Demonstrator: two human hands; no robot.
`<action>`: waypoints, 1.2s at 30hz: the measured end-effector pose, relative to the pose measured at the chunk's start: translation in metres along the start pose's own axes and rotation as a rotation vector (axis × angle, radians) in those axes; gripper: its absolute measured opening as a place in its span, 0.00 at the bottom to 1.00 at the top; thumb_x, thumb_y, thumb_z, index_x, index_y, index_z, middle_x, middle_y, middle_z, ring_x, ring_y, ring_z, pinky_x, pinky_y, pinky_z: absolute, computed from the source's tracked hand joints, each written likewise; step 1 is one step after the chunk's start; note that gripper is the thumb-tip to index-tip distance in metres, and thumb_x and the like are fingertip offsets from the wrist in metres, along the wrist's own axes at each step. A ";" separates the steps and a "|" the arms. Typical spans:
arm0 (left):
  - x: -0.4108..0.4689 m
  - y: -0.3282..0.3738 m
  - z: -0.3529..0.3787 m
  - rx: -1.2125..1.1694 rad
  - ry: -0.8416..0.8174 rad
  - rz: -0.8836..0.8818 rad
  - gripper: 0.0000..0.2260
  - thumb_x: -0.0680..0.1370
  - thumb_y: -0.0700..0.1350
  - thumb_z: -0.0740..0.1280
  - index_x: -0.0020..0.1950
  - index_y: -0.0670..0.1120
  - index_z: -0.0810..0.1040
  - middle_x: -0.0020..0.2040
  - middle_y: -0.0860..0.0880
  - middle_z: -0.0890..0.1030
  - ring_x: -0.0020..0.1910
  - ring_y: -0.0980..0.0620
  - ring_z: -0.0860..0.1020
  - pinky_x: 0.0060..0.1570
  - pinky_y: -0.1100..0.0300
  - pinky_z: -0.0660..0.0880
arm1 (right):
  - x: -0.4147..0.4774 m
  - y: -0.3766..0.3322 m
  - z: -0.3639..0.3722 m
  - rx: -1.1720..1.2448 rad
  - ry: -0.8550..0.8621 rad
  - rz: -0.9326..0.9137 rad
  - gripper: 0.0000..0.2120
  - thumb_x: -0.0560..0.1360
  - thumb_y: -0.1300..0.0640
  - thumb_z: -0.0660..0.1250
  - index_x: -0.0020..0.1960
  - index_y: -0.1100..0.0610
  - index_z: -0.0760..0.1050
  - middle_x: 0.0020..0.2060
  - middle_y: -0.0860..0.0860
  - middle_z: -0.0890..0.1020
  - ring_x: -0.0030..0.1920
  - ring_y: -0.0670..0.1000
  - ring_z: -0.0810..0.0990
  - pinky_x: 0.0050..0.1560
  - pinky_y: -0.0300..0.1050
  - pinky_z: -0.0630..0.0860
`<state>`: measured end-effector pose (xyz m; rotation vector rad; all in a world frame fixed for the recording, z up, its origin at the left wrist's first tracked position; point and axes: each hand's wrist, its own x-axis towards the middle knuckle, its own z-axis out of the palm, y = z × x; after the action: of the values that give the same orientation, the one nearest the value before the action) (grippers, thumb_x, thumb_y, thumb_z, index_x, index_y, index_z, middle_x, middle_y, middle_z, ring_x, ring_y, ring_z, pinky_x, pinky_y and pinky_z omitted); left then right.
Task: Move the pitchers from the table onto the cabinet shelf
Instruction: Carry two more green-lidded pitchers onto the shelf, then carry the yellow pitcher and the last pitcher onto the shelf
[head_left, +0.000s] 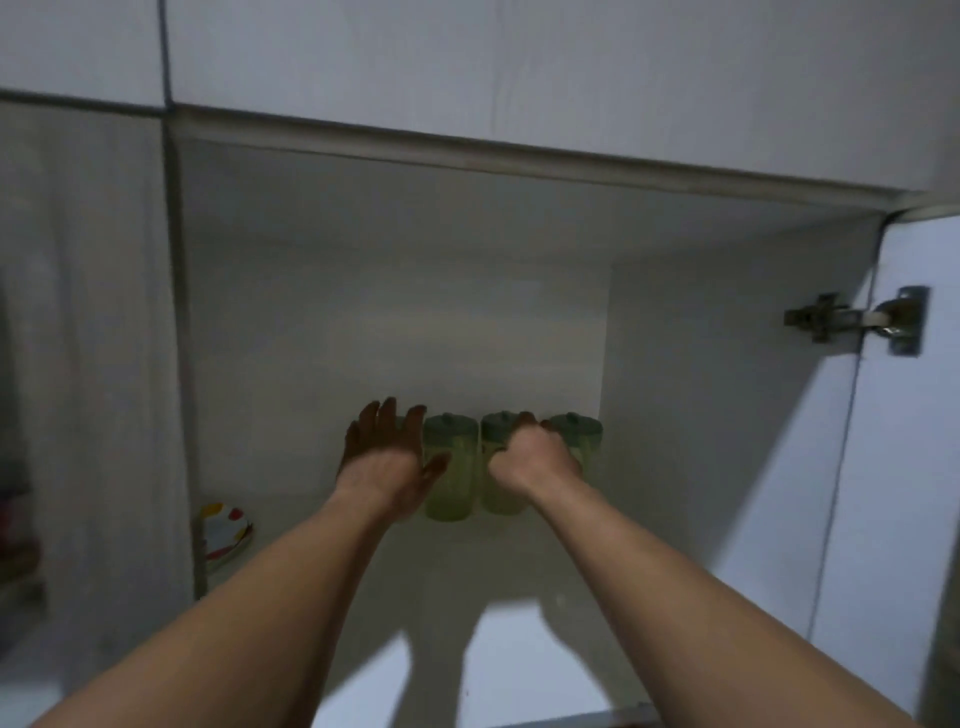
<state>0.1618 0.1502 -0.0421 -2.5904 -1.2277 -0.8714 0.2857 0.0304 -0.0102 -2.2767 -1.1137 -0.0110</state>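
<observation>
At the back of the cabinet shelf (519, 571) we have the pitchers (449, 467) lined up touching; our left hand (387, 462) is spread wide beside them, our right hand (535, 457) closed on one. We judge the task nearly finished.

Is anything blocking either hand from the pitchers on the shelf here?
Nothing visible does. The left hand, open, is at the left end of the pitcher row; the right hand is closed between the two right-hand pitchers. The row already stands on the shelf.
</observation>
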 end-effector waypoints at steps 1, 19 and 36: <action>-0.005 0.003 -0.012 0.013 0.000 0.029 0.34 0.77 0.64 0.58 0.79 0.52 0.54 0.79 0.42 0.55 0.78 0.41 0.52 0.75 0.46 0.54 | -0.013 -0.002 -0.007 -0.003 0.015 -0.010 0.13 0.77 0.58 0.62 0.61 0.58 0.73 0.60 0.59 0.78 0.59 0.61 0.78 0.60 0.54 0.77; -0.235 -0.033 -0.216 0.005 0.066 0.008 0.27 0.79 0.62 0.59 0.72 0.49 0.69 0.70 0.46 0.74 0.68 0.46 0.72 0.65 0.54 0.69 | -0.231 -0.084 -0.056 0.013 -0.008 -0.361 0.27 0.81 0.45 0.58 0.76 0.57 0.63 0.73 0.59 0.67 0.76 0.61 0.60 0.73 0.68 0.58; -0.585 -0.230 -0.393 0.355 0.111 -0.661 0.28 0.80 0.59 0.56 0.76 0.46 0.65 0.73 0.41 0.68 0.73 0.43 0.64 0.71 0.47 0.63 | -0.525 -0.303 0.046 0.231 -0.366 -0.883 0.32 0.80 0.44 0.58 0.80 0.55 0.55 0.77 0.61 0.62 0.77 0.62 0.58 0.73 0.66 0.59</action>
<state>-0.4746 -0.2290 -0.0732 -1.8463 -2.0279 -0.7740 -0.2847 -0.1795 -0.0286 -1.4600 -2.1048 0.1787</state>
